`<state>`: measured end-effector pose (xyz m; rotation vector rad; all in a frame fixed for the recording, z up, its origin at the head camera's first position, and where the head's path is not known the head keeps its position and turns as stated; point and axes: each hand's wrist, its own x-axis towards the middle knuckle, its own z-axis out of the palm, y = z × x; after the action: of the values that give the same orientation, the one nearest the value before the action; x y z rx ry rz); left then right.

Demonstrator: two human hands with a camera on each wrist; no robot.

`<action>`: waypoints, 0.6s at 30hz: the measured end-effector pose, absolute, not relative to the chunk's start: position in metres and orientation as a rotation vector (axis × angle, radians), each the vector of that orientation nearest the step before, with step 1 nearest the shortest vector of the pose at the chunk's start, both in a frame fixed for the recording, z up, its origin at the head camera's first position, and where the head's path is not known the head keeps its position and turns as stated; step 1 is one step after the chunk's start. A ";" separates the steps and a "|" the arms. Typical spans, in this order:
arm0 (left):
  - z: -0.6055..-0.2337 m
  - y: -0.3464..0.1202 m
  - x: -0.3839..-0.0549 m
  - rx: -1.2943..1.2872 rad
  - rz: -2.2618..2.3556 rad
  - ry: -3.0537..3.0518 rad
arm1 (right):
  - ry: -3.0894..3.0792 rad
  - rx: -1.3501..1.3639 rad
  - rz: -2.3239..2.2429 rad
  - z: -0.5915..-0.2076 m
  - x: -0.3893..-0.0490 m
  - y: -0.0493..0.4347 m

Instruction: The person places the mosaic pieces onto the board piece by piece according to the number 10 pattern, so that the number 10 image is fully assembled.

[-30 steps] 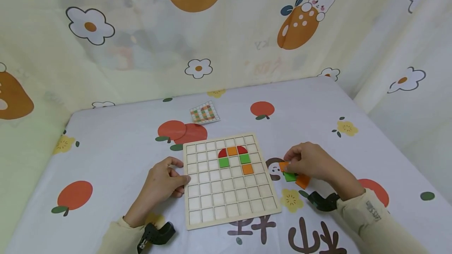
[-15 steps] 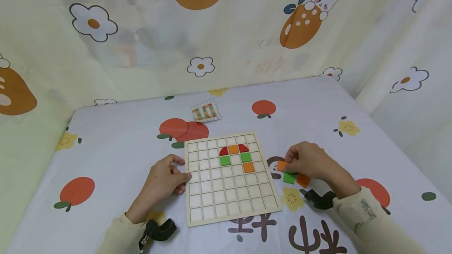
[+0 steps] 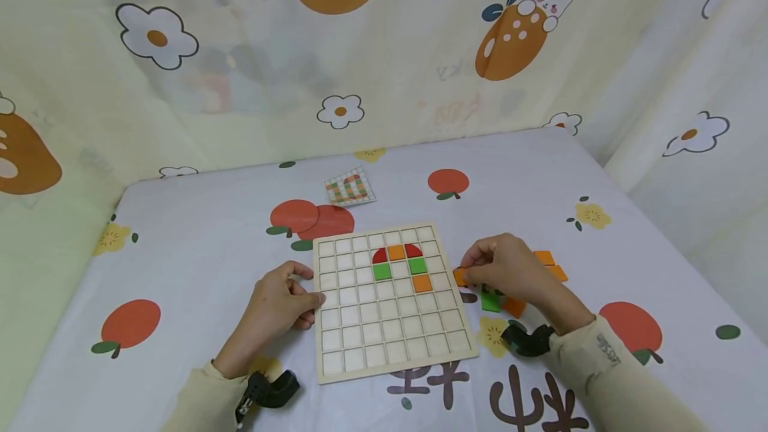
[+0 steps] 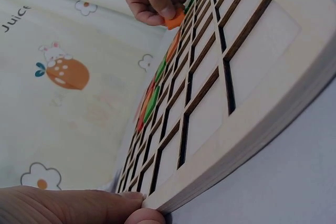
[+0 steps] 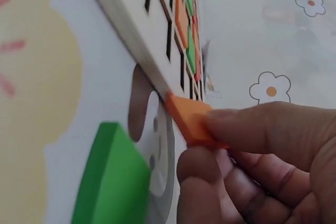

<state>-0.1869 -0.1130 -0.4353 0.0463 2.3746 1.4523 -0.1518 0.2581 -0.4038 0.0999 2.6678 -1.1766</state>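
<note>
A square wooden grid board [image 3: 393, 325] lies flat on the table. Set into its cells are two red rounded pieces [image 3: 380, 257], two green squares [image 3: 382, 272] and two orange squares [image 3: 423, 283]. At the board's left edge my left hand [image 3: 281, 304] pinches the rim, thumb on top. Between thumb and fingers of my right hand [image 3: 507, 269] is an orange square tile [image 5: 191, 121], tilted, close to the board's right edge. Below that hand, a green tile [image 3: 490, 302] and another orange tile [image 3: 514, 307] rest on the cloth.
More orange tiles [image 3: 544, 258] lie behind the right wrist. A small pattern card [image 3: 350, 188] with a coloured grid sits beyond the board. The patterned tablecloth [image 3: 198, 245] reaches a curtain [image 3: 252, 145] at the back.
My right hand has moved left towards the board with the orange tile, uncovering other orange tiles behind it. My left hand stays at the board's edge.
</note>
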 end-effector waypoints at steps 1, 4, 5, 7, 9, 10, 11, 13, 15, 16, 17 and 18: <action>-0.435 -0.113 -0.187 0.046 1.453 2.373 | 2.658 0.099 -1.212 -0.404 -0.153 0.258; -0.435 -0.114 -0.188 0.042 1.456 2.367 | 2.582 0.103 -1.346 -0.404 -0.155 0.256; -0.435 -0.114 -0.188 0.041 1.458 2.366 | 2.545 0.100 -1.389 -0.404 -0.156 0.255; -0.435 -0.115 -0.188 0.039 1.459 2.365 | 2.455 0.087 -1.469 -0.404 -0.158 0.253; -0.435 -0.115 -0.188 0.039 1.459 2.368 | 2.377 0.060 -1.522 -0.405 -0.160 0.249; -0.435 -0.115 -0.188 0.040 1.459 2.369 | 2.349 0.041 -1.539 -0.405 -0.162 0.247; -0.435 -0.115 -0.189 0.040 1.459 2.370 | 2.326 0.022 -1.550 -0.406 -0.163 0.245; -0.435 -0.114 -0.188 0.040 1.460 2.372 | 2.283 -0.018 -1.572 -0.407 -0.166 0.240; -0.436 -0.113 -0.188 0.041 1.461 2.373 | 2.248 -0.052 -1.585 -0.409 -0.168 0.235; -0.437 -0.113 -0.188 0.042 1.462 2.373 | 2.235 -0.065 -1.592 -0.409 -0.169 0.232; -0.437 -0.113 -0.188 0.043 1.462 2.374 | 2.224 -0.069 -1.594 -0.410 -0.170 0.230; -0.438 -0.113 -0.188 0.045 1.460 2.375 | 2.215 -0.071 -1.594 -0.411 -0.171 0.227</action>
<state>-0.1879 -0.1125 -0.4376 0.0451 2.3753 1.4597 -0.1708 0.2274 -0.4107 -0.0706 2.2149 -1.5944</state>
